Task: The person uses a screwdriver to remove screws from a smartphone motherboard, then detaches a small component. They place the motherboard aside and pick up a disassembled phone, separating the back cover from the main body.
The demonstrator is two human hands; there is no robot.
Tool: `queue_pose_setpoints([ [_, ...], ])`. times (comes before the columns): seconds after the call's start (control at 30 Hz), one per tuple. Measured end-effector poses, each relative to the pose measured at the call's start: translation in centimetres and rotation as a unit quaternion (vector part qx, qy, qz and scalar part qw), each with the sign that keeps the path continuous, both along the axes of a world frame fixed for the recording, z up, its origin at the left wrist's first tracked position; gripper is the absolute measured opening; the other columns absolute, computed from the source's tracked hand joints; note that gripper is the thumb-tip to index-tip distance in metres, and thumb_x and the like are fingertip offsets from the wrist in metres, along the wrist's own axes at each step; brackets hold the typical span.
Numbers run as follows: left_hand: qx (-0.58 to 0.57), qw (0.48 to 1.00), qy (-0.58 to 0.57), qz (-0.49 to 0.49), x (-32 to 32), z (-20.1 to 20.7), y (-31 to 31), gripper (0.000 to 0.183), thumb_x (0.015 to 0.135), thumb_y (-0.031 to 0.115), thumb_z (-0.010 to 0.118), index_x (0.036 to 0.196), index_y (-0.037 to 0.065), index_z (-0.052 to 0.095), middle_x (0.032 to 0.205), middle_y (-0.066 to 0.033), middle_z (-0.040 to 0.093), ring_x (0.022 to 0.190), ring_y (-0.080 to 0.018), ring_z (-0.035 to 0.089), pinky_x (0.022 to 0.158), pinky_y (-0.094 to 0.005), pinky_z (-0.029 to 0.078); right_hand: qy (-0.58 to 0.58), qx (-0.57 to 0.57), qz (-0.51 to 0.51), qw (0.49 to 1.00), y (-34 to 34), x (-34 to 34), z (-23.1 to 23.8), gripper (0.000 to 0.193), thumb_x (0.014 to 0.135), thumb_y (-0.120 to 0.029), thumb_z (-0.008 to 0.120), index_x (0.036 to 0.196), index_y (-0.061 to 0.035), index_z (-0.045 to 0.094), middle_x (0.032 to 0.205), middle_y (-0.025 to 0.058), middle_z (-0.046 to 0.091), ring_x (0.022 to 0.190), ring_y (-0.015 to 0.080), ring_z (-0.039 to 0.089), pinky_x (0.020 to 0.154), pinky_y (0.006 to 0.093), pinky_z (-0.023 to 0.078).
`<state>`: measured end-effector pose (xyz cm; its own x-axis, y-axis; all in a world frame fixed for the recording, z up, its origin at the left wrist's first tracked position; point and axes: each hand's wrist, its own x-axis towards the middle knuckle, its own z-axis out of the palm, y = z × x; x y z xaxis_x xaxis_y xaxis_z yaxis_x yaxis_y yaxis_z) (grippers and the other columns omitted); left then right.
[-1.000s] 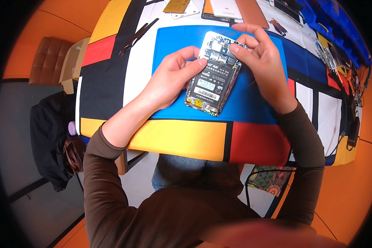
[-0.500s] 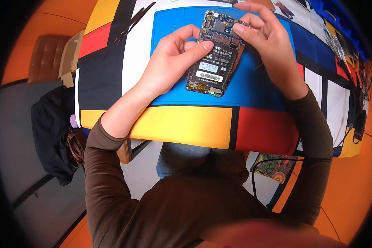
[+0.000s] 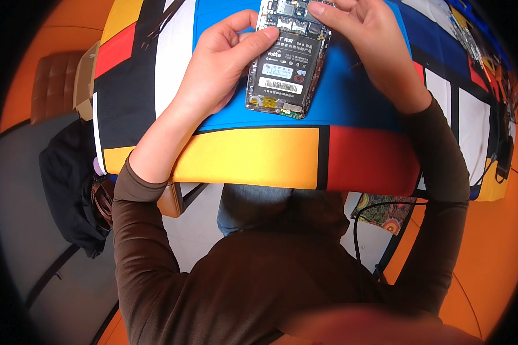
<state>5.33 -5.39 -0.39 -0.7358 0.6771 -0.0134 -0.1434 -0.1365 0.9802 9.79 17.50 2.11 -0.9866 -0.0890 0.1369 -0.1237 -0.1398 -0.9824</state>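
An opened phone [image 3: 300,108] is over the blue mat [image 3: 351,103], its upper end cut off by the picture's edge; whether its lower end touches the mat, I cannot tell. The left hand [image 3: 216,63] grips its left edge, thumb pressed near the top of the battery [image 3: 281,69], fingers curled around the side. The right hand [image 3: 365,29] has its thumb at the right of the board [image 3: 288,8]; its fingertips run out of view, so I cannot tell whether it pinches or merely touches. The step in hand seems to be steadying the phone while handling the board end. Any next move there probably calls for a firm left grip and light right fingers.
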Motion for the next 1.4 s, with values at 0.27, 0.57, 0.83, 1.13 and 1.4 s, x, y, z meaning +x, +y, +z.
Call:
queue_pose_setpoints([
  [0.27,0.038,0.989,-0.143,-0.011,-0.2,-0.1,0.3,0.037,0.100,0.009,0.067,0.135,-0.002,0.058,0.122,-0.0100,0.069,0.107,-0.0128,0.066,0.093,-0.0281,0.055,0.001,0.005,0.014,1.000,0.3,0.2,0.0,0.036,0.097,0.004,0.058,0.132,-0.0011,0.050,0.100,0.0038,0.064,0.098,0.0100,0.065,0.085,0.0217,0.052],
  [0.57,0.057,0.986,-0.154,0.028,0.0,-0.3,0.6,0.042,0.100,0.007,0.067,0.138,-0.003,0.053,0.125,-0.0099,0.068,0.109,-0.0132,0.065,0.097,-0.0270,0.053,0.025,0.034,0.009,0.999,-0.1,0.1,-0.4,0.036,0.097,0.003,0.057,0.133,-0.0027,0.051,0.102,0.0043,0.065,0.097,0.0096,0.065,0.085,0.0204,0.051],
  [0.83,0.106,0.984,-0.140,0.003,-0.5,-0.4,0.5,0.038,0.101,0.007,0.066,0.136,-0.004,0.055,0.121,-0.0120,0.071,0.105,-0.0141,0.068,0.093,-0.0275,0.056,0.015,0.031,-0.017,0.999,-0.8,0.5,-0.6,0.031,0.103,-0.009,0.060,0.132,-0.0021,0.051,0.100,0.0047,0.066,0.095,0.0096,0.065,0.086,0.0205,0.050],
  [1.13,0.166,0.983,-0.012,0.082,-1.2,0.6,0.1,0.033,0.103,0.008,0.061,0.133,-0.003,0.056,0.121,-0.0116,0.070,0.107,-0.0161,0.067,0.097,-0.0295,0.054,-0.130,0.033,0.058,0.989,-1.1,1.4,1.4,0.047,0.101,-0.009,0.065,0.141,0.0010,0.042,0.098,0.0055,0.064,0.089,0.0114,0.064,0.081,0.0229,0.051],
  [1.4,0.182,0.974,-0.018,0.135,-1.4,0.4,-0.6,0.030,0.103,0.008,0.061,0.132,-0.001,0.058,0.121,-0.0084,0.069,0.108,-0.0146,0.066,0.098,-0.0296,0.052,-0.066,0.101,0.156,0.980,-1.0,1.6,-0.5,0.057,0.098,-0.001,0.068,0.147,0.0012,0.040,0.110,0.0097,0.068,0.096,0.0125,0.066,0.084,0.0238,0.054],
])
